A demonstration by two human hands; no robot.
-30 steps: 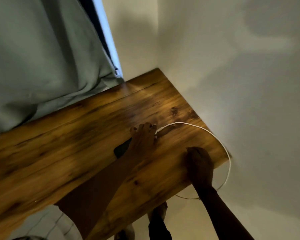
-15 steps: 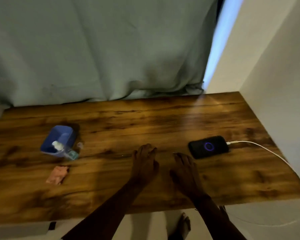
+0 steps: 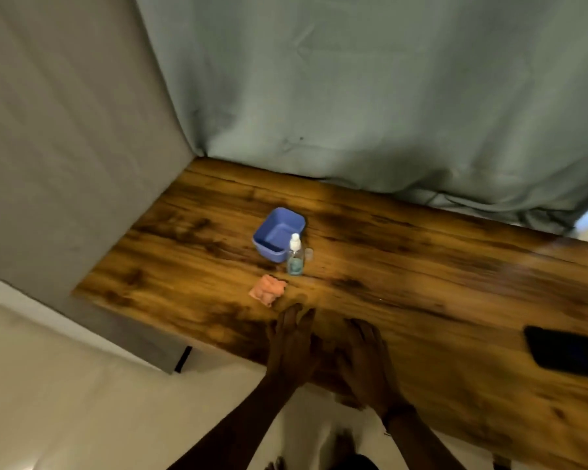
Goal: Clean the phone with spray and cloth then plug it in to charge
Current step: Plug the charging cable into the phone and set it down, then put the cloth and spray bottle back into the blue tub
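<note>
- One phone, dark.
- One spray bottle, clear with a white top.
- One cloth, orange-pink.
- One tub, blue.
- Two grips: the left grip and the right grip.
- One wooden worktop.
- One grey-green curtain.

Dim warm light; motion blur throughout; wide-angle bending at edges; hands shadowed.

Our left hand and right hand lie side by side at the table's near edge.
Beyond them we see the cloth, then the spray bottle just before the tub — the phone lies far right, the curtain behind the table.
</note>
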